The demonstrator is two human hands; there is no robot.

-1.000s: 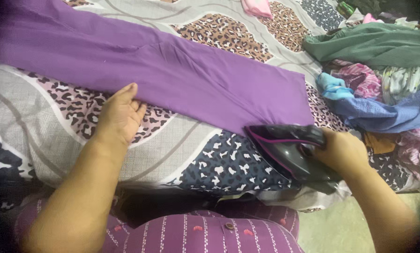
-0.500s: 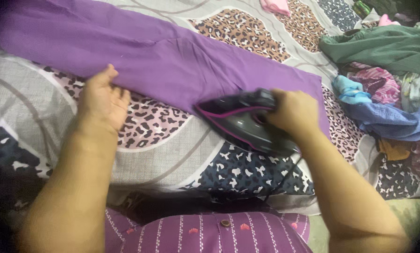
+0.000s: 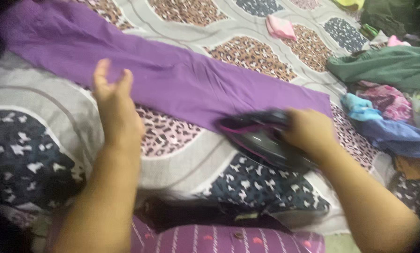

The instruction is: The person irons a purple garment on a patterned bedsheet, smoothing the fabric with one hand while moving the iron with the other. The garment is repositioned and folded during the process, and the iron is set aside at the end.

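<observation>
Purple, smooth fabric garment (image 3: 172, 89) lies flat in a long strip across a bedsheet printed with leopard-spot ovals in brown, pink and navy on grey (image 3: 46, 112). Its long axis runs diagonally from the far left corner down toward the right, ending in a straight hem near the middle right.

On the near edge of that strip, close to the hem, sits a dark plastic clothes iron with magenta trim (image 3: 259, 136). The iron's pointed nose aims left, toward the other hand, and its length lies roughly along the garment's lower edge, half on purple cloth and half over the sheet. The right hand (image 3: 308, 131) is clamped around the iron's handle at its rear end, fingers wrapped tight.

The left hand (image 3: 116, 100) is at the garment's near edge, farther left, with its fingers apart and raised; motion blur hides whether the palm touches the cloth.

At the right lies a heap of mixed green, blue and pink clothes (image 3: 392, 93). A small folded pink cloth (image 3: 281, 27) rests farther back.
</observation>
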